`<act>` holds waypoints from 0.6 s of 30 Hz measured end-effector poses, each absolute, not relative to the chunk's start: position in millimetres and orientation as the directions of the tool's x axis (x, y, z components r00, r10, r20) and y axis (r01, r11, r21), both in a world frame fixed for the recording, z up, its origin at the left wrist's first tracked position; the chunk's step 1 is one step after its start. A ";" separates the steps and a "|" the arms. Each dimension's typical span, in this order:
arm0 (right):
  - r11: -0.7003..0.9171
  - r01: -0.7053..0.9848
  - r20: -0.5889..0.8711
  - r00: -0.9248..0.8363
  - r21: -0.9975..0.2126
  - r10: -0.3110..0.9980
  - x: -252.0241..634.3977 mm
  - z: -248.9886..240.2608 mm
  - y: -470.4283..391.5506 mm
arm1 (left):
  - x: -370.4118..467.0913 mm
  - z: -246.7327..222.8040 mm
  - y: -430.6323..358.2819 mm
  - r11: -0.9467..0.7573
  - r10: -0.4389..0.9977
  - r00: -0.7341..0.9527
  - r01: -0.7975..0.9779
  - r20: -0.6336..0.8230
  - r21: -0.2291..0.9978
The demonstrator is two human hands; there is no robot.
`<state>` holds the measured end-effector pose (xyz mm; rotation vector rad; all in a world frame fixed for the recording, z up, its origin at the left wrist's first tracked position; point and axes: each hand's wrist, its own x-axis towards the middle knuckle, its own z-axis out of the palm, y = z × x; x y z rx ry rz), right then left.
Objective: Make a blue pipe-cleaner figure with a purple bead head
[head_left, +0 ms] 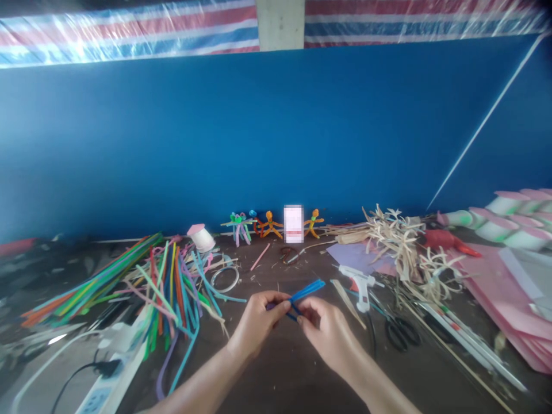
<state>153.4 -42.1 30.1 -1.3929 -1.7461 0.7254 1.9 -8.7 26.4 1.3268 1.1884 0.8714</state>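
Note:
Blue pipe cleaners (307,290), bunched and partly folded, are held between my two hands above the dark table (297,368). My left hand (261,313) pinches them at their left side with thumb and forefinger. A bit of purple shows at its fingers. My right hand (325,325) pinches the lower strand from the right, its other fingers curled. Blue ends stick out up and to the right between the hands. To the right of my right hand lies a white glue gun (360,283). Black-handled scissors (401,333) rest beyond it.
Colourful pipe cleaners (172,287) spread on the left beside a white power strip (112,368). Small pipe-cleaner figures (269,223) stand along the blue wall (276,132). Dried husk strips (401,247), pink sheets (500,293) and pink-topped paper cups (500,221) lie on the right.

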 end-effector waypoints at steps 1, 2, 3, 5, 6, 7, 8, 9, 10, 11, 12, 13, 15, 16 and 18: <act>0.263 0.566 0.248 -0.105 -0.781 0.963 154.3 30.1 -42.0 | 1.4 26.7 -8.0 0.115 0.956 0.252 0.146 -0.149 0.983; 0.287 0.600 0.281 -0.107 -0.747 0.954 154.8 29.7 -42.0 | 0.9 26.6 -7.3 0.128 0.947 0.277 0.133 -0.161 0.983; 0.310 0.628 0.313 -0.111 -0.713 0.943 154.9 29.0 -42.1 | 0.6 26.2 -6.7 0.140 0.940 0.294 0.124 -0.171 0.982; 0.350 0.674 0.362 -0.129 -0.651 0.923 153.8 26.8 -42.8 | 0.1 24.2 -5.9 0.141 0.938 0.299 0.128 -0.174 0.982; 0.362 0.695 0.377 -0.141 -0.622 0.916 152.7 25.7 -43.3 | -0.1 22.9 -5.6 0.131 0.942 0.291 0.138 -0.166 0.982; 0.369 0.716 0.384 -0.151 -0.593 0.911 151.4 24.8 -44.0 | -0.2 21.7 -5.4 0.119 0.946 0.283 0.151 -0.158 0.981; 0.372 0.736 0.385 -0.163 -0.566 0.908 150.2 24.3 -44.8 | -0.2 20.6 -5.3 0.106 0.949 0.276 0.166 -0.149 0.980; 0.374 0.756 0.381 -0.178 -0.538 0.907 149.2 24.3 -45.7 | -0.3 20.0 -5.2 0.093 0.952 0.271 0.181 -0.141 0.979; 0.377 0.775 0.374 -0.196 -0.508 0.907 148.5 24.8 -46.7 | -0.3 19.9 -5.2 0.080 0.955 0.266 0.197 -0.132 0.977; 0.380 0.794 0.364 -0.217 -0.475 0.906 148.1 25.8 -47.7 | -0.3 20.2 -5.2 0.070 0.958 0.259 0.213 -0.125 0.975; 0.384 0.812 0.350 -0.239 -0.439 0.906 148.2 27.2 -48.7 | -0.2 20.9 -5.1 0.060 0.960 0.252 0.231 -0.119 0.971; 0.387 0.831 0.333 -0.262 -0.400 0.906 148.5 29.1 -49.8 | 0.0 21.9 -4.9 0.049 0.963 0.244 0.252 -0.112 0.966; 0.384 0.868 0.287 -0.299 -0.315 0.910 149.6 33.9 -52.0 | 0.5 23.9 -4.5 0.023 0.970 0.224 0.299 -0.094 0.954; 0.379 0.884 0.258 -0.312 -0.273 0.914 150.2 36.6 -53.1 | 0.7 24.6 -4.3 0.017 0.972 0.216 0.325 -0.092 0.946; 0.370 0.907 0.200 -0.332 -0.200 0.922 151.3 42.5 -54.9 | 0.9 24.7 -4.3 0.015 0.976 0.198 0.379 -0.097 0.925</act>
